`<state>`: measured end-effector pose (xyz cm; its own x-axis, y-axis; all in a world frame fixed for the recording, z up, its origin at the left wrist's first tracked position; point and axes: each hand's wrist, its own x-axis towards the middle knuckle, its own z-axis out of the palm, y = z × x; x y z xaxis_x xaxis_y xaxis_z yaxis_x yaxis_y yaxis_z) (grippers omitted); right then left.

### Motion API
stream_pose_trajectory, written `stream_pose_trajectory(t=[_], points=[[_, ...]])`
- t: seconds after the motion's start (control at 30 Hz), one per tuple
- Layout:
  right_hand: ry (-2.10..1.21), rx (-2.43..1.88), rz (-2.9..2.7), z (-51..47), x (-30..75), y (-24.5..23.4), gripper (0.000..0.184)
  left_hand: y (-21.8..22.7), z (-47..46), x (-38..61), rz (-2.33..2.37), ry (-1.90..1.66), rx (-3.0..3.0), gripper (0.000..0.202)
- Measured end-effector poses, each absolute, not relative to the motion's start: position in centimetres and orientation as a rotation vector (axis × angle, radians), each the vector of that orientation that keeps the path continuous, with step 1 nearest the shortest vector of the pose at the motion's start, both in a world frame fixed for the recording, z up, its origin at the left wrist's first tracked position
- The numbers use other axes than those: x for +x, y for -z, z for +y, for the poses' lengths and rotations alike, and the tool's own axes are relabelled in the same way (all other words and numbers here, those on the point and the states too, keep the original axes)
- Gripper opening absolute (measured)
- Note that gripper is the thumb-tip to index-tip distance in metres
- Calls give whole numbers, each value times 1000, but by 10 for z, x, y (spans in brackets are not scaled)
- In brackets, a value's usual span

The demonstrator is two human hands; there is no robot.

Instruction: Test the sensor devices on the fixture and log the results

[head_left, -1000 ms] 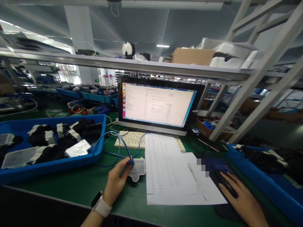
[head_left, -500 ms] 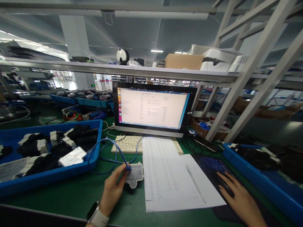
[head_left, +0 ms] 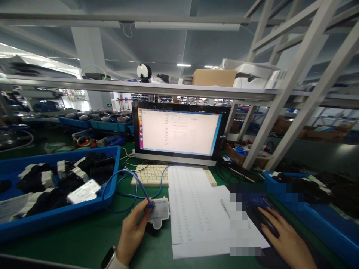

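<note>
My left hand (head_left: 131, 233) rests on the green bench, fingers pinched on the blue plug of a blue cable (head_left: 134, 183) that enters a small white device (head_left: 159, 212). My right hand (head_left: 286, 241) lies over a black mouse (head_left: 266, 224) on a dark mouse pad, fingers curved on it. A lit monitor (head_left: 179, 132) stands behind a beige keyboard (head_left: 150, 175). Printed sheets (head_left: 193, 201) with a pen (head_left: 224, 208) lie between my hands.
A blue tray (head_left: 70, 213) of black and white parts sits at the left. Another blue tray (head_left: 316, 220) is at the right. A shelf with a cardboard box (head_left: 214, 77) runs overhead, and slanted white frame bars (head_left: 283, 101) stand on the right.
The view has tilted up and shifted slightly, so the monitor sits lower in view. My hands keep their places on the cable plug and the mouse.
</note>
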<state>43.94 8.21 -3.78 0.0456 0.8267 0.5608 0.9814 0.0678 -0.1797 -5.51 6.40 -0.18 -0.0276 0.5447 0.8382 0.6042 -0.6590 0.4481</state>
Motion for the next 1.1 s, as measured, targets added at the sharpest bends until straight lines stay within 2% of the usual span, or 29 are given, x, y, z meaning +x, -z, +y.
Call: stream_pose_trajectory(t=[1.1], points=[[351, -1827, -1835, 82, 442, 39, 53, 0, 63, -54, -1260, 1808, -2143, 32]])
